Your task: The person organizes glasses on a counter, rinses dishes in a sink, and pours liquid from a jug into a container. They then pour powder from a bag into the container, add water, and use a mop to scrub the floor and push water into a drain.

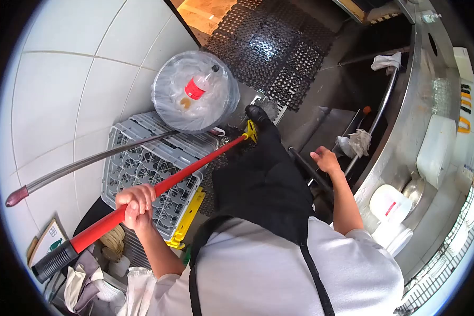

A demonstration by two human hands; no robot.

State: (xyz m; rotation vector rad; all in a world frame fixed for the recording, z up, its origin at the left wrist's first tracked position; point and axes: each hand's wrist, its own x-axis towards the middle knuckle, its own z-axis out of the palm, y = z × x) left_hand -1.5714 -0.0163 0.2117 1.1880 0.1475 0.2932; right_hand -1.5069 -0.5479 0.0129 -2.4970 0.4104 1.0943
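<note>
My left hand (136, 206) is wrapped round a long red pole (187, 171) near its black grip. The pole slants across in front of me, down to a yellow fitting (252, 131) beside my shoe; what is attached under it cannot be made out. My right hand (326, 159) holds nothing that I can see, with its fingers loosely bent and partly apart. Close to it runs a metal rail (380, 108) with a crumpled cloth (359, 142) hung over it.
A lined bin (160, 100) with a plastic bottle (199, 86) inside stands by the tiled wall. Grey dish racks (137, 174) and another pole (95, 163) are beside it. Black perforated mats (279, 47) cover the floor ahead. A steel counter (400, 142) lies right.
</note>
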